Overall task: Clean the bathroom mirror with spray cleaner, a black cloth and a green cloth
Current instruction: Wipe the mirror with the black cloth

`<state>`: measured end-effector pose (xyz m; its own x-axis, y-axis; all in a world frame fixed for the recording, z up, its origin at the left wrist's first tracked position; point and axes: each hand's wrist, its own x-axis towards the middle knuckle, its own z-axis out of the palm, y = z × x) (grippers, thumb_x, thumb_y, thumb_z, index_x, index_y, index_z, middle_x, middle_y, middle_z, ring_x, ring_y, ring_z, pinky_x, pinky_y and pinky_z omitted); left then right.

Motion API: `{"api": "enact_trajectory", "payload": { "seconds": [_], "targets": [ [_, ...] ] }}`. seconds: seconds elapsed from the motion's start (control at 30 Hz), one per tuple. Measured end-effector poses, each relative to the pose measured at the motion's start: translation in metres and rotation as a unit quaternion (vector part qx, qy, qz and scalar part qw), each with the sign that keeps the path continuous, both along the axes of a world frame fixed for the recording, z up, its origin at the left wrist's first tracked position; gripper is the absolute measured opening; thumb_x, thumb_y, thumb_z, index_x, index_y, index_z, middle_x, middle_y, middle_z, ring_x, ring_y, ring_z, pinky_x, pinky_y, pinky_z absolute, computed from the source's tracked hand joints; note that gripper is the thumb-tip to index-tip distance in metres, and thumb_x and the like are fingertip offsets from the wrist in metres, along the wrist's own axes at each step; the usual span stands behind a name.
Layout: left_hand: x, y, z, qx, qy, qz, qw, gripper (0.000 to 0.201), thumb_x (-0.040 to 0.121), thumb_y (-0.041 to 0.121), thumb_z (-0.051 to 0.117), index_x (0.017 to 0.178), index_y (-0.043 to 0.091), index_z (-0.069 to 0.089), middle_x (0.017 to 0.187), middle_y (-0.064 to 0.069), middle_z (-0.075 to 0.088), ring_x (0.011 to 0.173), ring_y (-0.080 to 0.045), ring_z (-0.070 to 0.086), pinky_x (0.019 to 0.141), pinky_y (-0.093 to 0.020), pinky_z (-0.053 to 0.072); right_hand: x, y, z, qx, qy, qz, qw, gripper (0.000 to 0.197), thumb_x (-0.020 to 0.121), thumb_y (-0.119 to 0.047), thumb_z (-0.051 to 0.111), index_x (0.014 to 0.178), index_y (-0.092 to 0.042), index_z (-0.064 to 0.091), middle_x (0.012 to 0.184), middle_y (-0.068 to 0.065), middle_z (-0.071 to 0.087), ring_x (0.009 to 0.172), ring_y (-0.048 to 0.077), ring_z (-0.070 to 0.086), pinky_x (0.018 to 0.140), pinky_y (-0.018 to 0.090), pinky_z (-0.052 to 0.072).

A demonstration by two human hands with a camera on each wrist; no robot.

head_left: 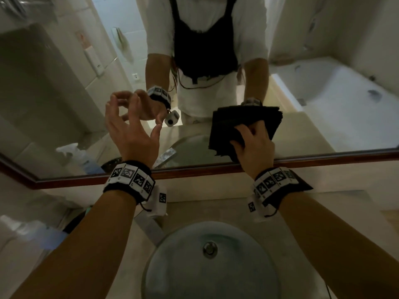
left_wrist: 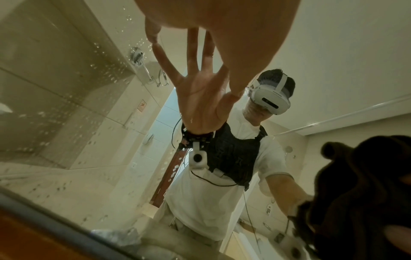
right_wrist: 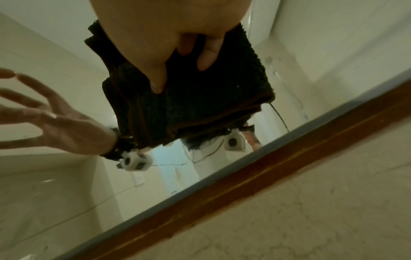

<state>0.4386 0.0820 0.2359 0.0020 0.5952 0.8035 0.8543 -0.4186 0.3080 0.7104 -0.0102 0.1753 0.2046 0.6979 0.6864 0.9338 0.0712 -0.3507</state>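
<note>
Right hand (head_left: 252, 145) grips the folded black cloth (head_left: 241, 128), pressed flat on the mirror (head_left: 64, 93) low and right. Left hand (head_left: 129, 130) hovers beside it, fingers spread, empty. Unwiped droplets lie leftward.

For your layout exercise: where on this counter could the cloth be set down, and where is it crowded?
Bare counter lies right of the sink, below the mirror frame. The left end is crowded: a spray bottle stands there.

Spray bottle (head_left: 32, 231) blurred, cut by left edge. Black cloth (left_wrist: 364, 197) cut by right edge. Left hand (left_wrist: 213, 26) out of focus.
</note>
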Motion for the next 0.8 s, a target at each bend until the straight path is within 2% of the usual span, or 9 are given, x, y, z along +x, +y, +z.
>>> {"api": "enact_trajectory", "payload": {
  "seconds": [0.07,0.13,0.23,0.3,0.43,0.63,0.8],
  "targets": [
    [0.002,-0.002,0.002,-0.01,-0.001,0.003,1.0,0.087,0.077,0.037,0.082,0.149,0.022,0.035,0.158,-0.023,0.023,0.145,-0.042,0.024,0.114,-0.045,0.03,0.006,-0.002,0.006,-0.005,0.009,-0.009,1.0,0.036,0.085,-0.025,0.073,0.117,-0.016,0.058,0.113,0.018,0.051,0.088,0.035,0.06,0.059,0.025,0.039],
    [0.005,-0.005,0.005,-0.024,-0.007,0.006,1.0,0.088,0.077,0.035,0.083,0.149,0.023,0.032,0.158,-0.023,0.022,0.144,-0.042,0.024,0.113,-0.041,0.028,0.009,-0.002,0.011,-0.01,0.015,-0.015,1.0,0.039,0.087,-0.028,0.07,0.121,-0.018,0.054,0.115,0.016,0.049,0.09,0.035,0.06,0.058,0.026,0.042],
    [0.008,-0.011,0.011,-0.046,-0.017,0.003,0.999,0.089,0.076,0.03,0.083,0.149,0.02,0.032,0.158,-0.024,0.021,0.144,-0.043,0.025,0.11,-0.038,0.028,0.007,-0.002,0.024,-0.011,0.024,-0.016,1.0,0.048,0.087,-0.028,0.069,0.128,-0.022,0.046,0.118,0.016,0.047,0.095,0.035,0.059,0.059,0.035,0.052],
    [0.009,-0.014,0.017,-0.06,-0.013,0.003,0.998,0.088,0.077,0.029,0.083,0.149,0.017,0.034,0.157,-0.025,0.021,0.143,-0.042,0.025,0.109,-0.035,0.027,0.003,-0.001,0.031,-0.014,0.031,-0.013,0.999,0.052,0.086,-0.027,0.068,0.131,-0.024,0.043,0.119,0.016,0.046,0.097,0.037,0.057,0.06,0.04,0.055],
    [0.013,-0.018,0.03,-0.102,-0.004,0.031,0.994,0.087,0.082,0.033,0.079,0.153,0.022,0.03,0.158,-0.018,0.017,0.146,-0.033,0.019,0.112,-0.029,0.02,0.0,-0.001,0.04,-0.012,0.044,-0.017,0.999,0.058,0.084,-0.027,0.07,0.133,-0.026,0.039,0.119,0.014,0.045,0.096,0.035,0.057,0.06,0.039,0.054],
    [0.014,-0.026,0.039,-0.125,-0.007,0.026,0.992,0.089,0.084,0.029,0.077,0.156,0.029,0.025,0.157,-0.015,0.017,0.145,-0.032,0.019,0.115,-0.037,0.028,0.009,-0.004,0.057,-0.005,0.054,-0.023,0.998,0.064,0.083,-0.025,0.071,0.136,-0.026,0.034,0.121,0.016,0.045,0.099,0.037,0.056,0.061,0.043,0.056],
    [0.01,-0.032,0.051,-0.139,0.023,0.034,0.99,0.084,0.084,0.028,0.074,0.154,0.03,0.027,0.152,-0.017,0.023,0.139,-0.037,0.029,0.112,-0.047,0.034,0.002,-0.004,0.069,-0.009,0.055,-0.024,0.998,0.065,0.084,-0.024,0.071,0.136,-0.025,0.032,0.121,0.017,0.045,0.101,0.038,0.055,0.065,0.047,0.056]
  ]
}}
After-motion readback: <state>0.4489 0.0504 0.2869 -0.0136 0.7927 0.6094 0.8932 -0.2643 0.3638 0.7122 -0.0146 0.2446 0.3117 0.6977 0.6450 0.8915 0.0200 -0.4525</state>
